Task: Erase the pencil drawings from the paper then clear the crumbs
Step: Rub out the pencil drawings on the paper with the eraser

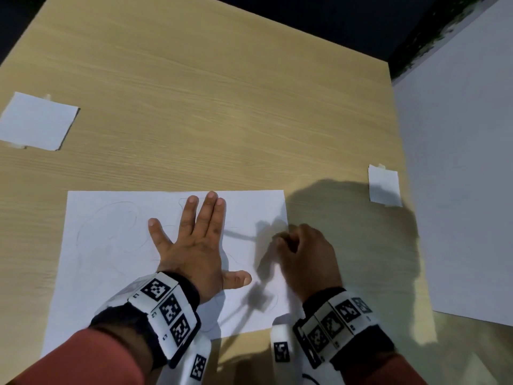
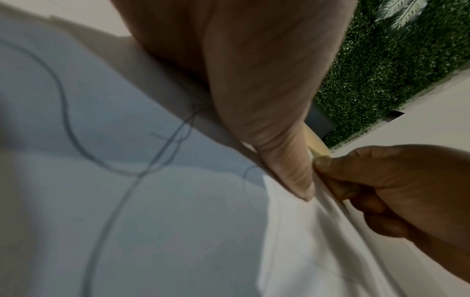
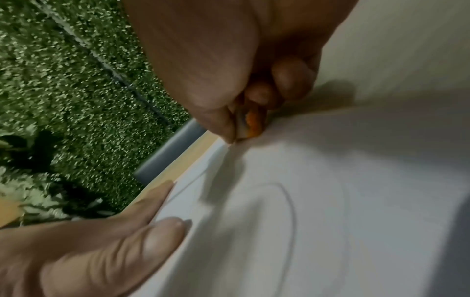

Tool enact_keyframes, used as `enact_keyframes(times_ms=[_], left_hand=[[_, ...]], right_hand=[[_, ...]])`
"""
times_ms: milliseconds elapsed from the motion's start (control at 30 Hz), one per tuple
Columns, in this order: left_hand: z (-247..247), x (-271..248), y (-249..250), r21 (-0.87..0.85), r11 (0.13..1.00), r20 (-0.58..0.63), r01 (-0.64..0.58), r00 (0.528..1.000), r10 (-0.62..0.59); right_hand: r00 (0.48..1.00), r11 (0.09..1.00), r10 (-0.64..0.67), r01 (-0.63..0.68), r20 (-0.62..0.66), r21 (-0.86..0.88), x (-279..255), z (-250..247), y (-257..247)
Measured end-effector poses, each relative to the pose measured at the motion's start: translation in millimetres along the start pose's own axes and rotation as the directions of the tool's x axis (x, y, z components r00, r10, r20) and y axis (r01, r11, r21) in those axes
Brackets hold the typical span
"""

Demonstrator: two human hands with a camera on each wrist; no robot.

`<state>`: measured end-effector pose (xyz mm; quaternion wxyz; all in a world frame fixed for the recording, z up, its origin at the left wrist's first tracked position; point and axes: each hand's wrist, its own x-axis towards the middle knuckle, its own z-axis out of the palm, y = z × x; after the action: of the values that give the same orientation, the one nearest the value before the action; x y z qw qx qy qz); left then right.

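On the near half of the wooden table lies the paper, faint pencil drawings across its left part. Left hand rests flat at the sheet's centre, fingers straight and spread. Right hand, at the right edge, has fingers curled, pinching a small orange-and-white eraser against the paper.

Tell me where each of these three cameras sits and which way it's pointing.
Head: above, looking down on the table and paper; shows left hand, right hand, both forearms.
Left wrist: low over the paper, looking along the left palm toward the right hand.
Right wrist: under the right hand, looking at its fingers pinching an orange eraser.
Shared: all show the paper and both hands.
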<state>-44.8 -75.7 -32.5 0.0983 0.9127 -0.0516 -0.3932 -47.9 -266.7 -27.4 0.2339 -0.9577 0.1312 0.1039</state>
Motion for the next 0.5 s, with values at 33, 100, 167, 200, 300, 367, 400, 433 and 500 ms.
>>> enact_keyframes(times_ms=[33,100,167,200,300,367,400,433,500], left_hand=[[1,1,0,-0.002,1.000,-0.006,-0.001,1.000,0.001],[0,0,0,-0.010,1.000,-0.017,0.001,1.000,-0.001],[-2,-1,2,-0.015,1.000,-0.031,0.008,0.999,-0.009],[-2,-2,3,-0.019,1.000,-0.036,0.010,0.999,-0.011],[0,1,1,0.004,1.000,-0.026,0.007,1.000,-0.007],[1,1,-1,-0.005,1.000,-0.007,0.001,1.000,-0.001],[1,1,-1,-0.014,1.000,-0.008,-0.002,1.000,0.002],[1,1,-1,-0.021,1.000,-0.013,-0.002,1.000,0.002],[1,2,-1,-0.021,1.000,-0.019,-0.008,1.000,0.008]], right_hand=[[1.000,1.000,0.009,-0.009,-0.017,-0.004,1,-2,0],[0.999,0.998,-0.051,0.051,-0.001,0.033,-4,0,-16],[0.981,0.986,-0.164,0.161,0.106,0.035,-16,14,-35],[0.968,0.980,-0.198,0.197,0.155,0.022,-21,22,-40],[0.984,0.991,-0.137,0.137,0.110,0.009,-15,24,-29],[0.999,1.000,-0.023,0.023,0.027,-0.009,-6,11,-9],[1.000,0.999,0.021,-0.021,0.004,-0.028,-2,3,-1],[0.999,0.999,0.042,-0.043,-0.007,-0.033,0,-2,2],[1.000,1.000,0.011,-0.011,-0.014,0.003,0,-4,-7]])
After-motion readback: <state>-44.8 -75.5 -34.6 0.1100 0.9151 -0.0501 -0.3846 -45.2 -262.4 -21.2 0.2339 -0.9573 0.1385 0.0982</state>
